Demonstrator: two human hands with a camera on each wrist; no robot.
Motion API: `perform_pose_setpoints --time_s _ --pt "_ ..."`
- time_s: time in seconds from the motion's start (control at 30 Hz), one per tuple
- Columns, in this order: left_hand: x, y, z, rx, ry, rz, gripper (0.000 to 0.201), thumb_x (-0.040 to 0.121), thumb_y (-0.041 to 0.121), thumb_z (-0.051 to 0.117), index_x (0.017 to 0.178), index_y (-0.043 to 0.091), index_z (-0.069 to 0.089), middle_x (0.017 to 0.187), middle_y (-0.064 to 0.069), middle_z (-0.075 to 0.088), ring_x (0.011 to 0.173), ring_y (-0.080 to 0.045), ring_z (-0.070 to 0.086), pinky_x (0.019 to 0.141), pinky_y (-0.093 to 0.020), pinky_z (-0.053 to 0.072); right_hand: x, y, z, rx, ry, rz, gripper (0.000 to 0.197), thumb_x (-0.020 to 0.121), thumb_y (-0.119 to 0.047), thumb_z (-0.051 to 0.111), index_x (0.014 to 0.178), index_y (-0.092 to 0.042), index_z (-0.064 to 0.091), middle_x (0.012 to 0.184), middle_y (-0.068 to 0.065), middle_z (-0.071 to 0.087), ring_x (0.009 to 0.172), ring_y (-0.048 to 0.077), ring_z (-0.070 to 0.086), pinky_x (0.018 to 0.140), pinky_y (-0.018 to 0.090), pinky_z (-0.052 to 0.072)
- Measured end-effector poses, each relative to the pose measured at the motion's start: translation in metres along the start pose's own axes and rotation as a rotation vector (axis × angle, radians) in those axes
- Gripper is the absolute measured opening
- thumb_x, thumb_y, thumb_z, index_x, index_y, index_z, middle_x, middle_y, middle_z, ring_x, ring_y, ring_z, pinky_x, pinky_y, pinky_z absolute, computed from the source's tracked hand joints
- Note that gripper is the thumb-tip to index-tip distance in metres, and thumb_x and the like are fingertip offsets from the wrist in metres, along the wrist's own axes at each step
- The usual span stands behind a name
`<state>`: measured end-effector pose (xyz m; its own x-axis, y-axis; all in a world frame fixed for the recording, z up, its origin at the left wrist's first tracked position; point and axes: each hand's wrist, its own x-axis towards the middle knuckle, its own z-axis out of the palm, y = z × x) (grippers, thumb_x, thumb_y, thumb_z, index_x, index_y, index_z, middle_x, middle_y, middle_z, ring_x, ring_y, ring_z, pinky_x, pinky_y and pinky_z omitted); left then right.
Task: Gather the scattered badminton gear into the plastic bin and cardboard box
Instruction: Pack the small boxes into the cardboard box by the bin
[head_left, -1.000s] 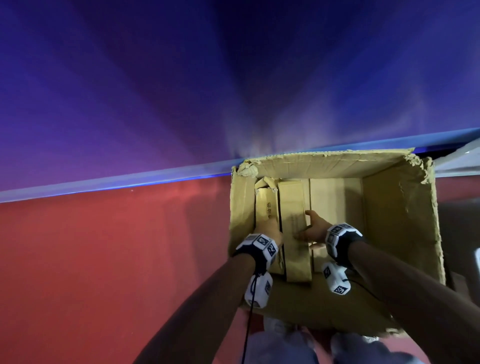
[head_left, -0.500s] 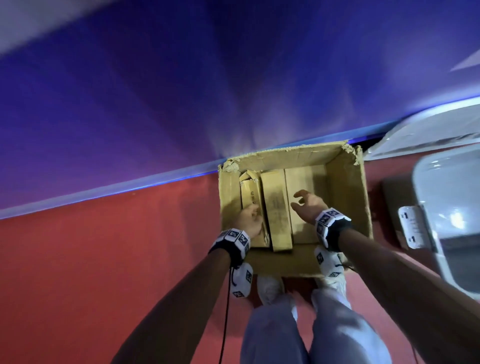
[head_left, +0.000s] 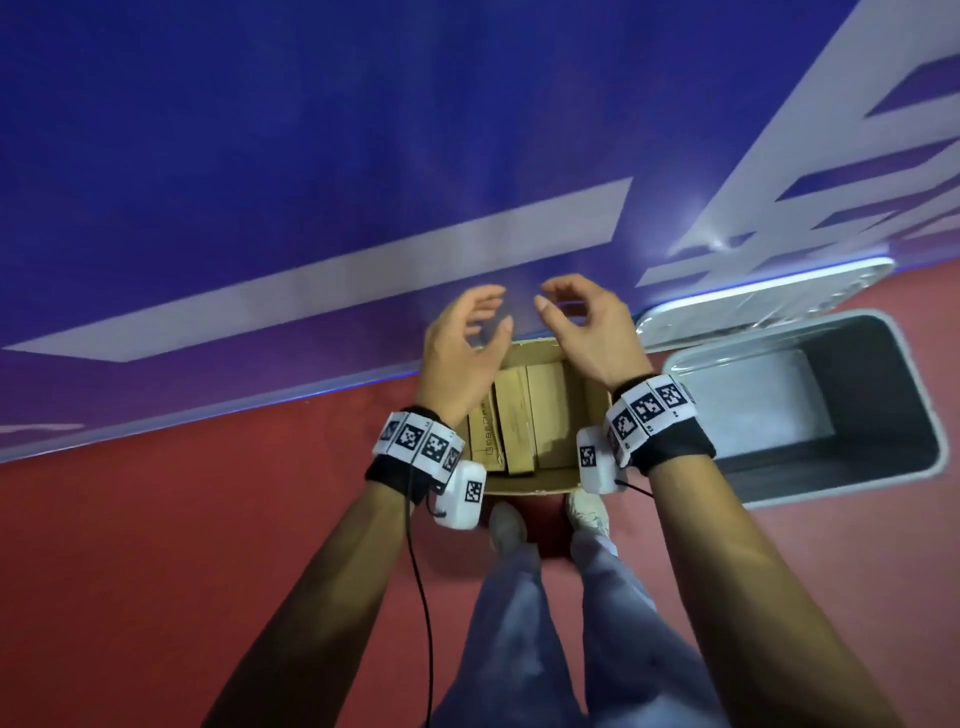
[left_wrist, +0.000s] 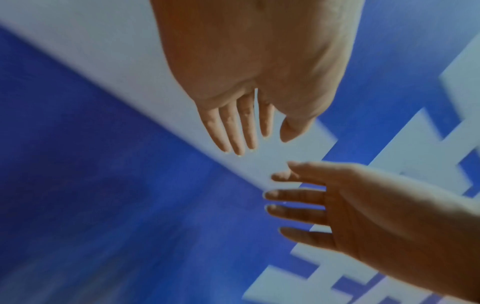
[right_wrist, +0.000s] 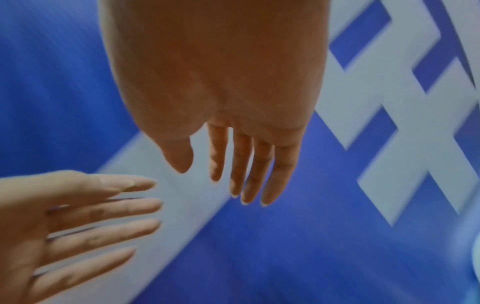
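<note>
So the open brown cardboard box (head_left: 540, 488) sits on the red floor (head_left: 182, 545) right at the person's feet, against the base of the blue wall with white lettering (head_left: 260, 156). Inside it are a few long tan cardboard packs (head_left: 511, 415) lying side by side, running front to back. Just to the right of the box is the grey plastic bin (head_left: 914, 415), lid off, with its clear lid (head_left: 753, 306) propped behind it against the wall.

Both hands are up above the box and aren't touching anything. The left hand (head_left: 460, 345) has its fingers loosely spread and a little bent, palm turned inward, holding nothing. The right hand (head_left: 592, 332) is the same deal, fingers relaxed and slightly curled, empty. The two sets of fingertips nearly face each other over the far edge of the box, with the packs well below them. Both wrist views back that up: straightish fingers against the blue wall, nothing in either grasp.
</note>
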<state>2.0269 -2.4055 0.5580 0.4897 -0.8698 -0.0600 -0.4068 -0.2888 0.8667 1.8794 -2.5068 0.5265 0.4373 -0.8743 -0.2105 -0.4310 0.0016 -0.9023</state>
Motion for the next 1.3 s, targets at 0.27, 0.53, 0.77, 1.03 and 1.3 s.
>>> perform_pose_setpoints --time_s 0.27,0.53,0.77,1.03,1.3 --pt "-0.021 0.188 -0.089 0.117 -0.044 0.279 0.036 0.095 0.017 0.070 0.130 0.015 0.063 0.124 0.004 0.068 0.116 -0.008 0.064 0.098 -0.031 0.054 -0.077 -0.128 -0.103 0.023 0.247 -0.061 0.034 0.094 -0.046 0.066 0.117 -0.022 0.068 0.111 -0.010 0.072 0.101 0.005 0.068 0.092 0.034 0.057" --pt "-0.041 0.253 -0.113 0.094 -0.254 0.470 0.034 0.095 0.021 0.070 0.128 0.017 0.064 0.121 0.006 0.067 0.115 -0.009 0.064 0.096 -0.033 0.054 -0.142 -0.186 -0.149 -0.113 0.340 -0.037 0.032 0.095 -0.046 0.064 0.117 -0.022 0.068 0.113 -0.006 0.072 0.101 0.012 0.068 0.091 0.041 0.056" --pt "-0.056 0.268 -0.067 0.156 -0.668 0.661 0.041 0.094 0.030 0.072 0.133 0.023 0.060 0.127 0.009 0.065 0.115 -0.007 0.061 0.098 -0.031 0.053 -0.241 -0.198 -0.168 -0.051 0.782 0.086 0.039 0.097 -0.041 0.064 0.131 -0.024 0.058 0.118 -0.006 0.068 0.107 0.008 0.063 0.094 0.028 0.051" --pt "-0.182 0.313 0.043 0.129 -1.215 0.980 0.041 0.093 0.028 0.073 0.132 0.023 0.059 0.126 0.010 0.065 0.115 -0.008 0.061 0.104 -0.037 0.051 -0.462 -0.159 -0.173 -0.123 1.253 0.465 0.039 0.098 -0.044 0.062 0.129 -0.020 0.060 0.122 -0.002 0.068 0.107 0.010 0.064 0.094 0.033 0.054" --pt "-0.384 0.344 0.097 0.051 -1.642 1.311 0.042 0.094 0.028 0.073 0.132 0.017 0.059 0.126 0.004 0.064 0.112 -0.008 0.061 0.100 -0.033 0.052 -0.680 -0.141 -0.127 -0.020 1.701 0.797 0.036 0.097 -0.044 0.064 0.126 -0.022 0.062 0.121 -0.002 0.068 0.107 0.013 0.065 0.097 0.038 0.054"
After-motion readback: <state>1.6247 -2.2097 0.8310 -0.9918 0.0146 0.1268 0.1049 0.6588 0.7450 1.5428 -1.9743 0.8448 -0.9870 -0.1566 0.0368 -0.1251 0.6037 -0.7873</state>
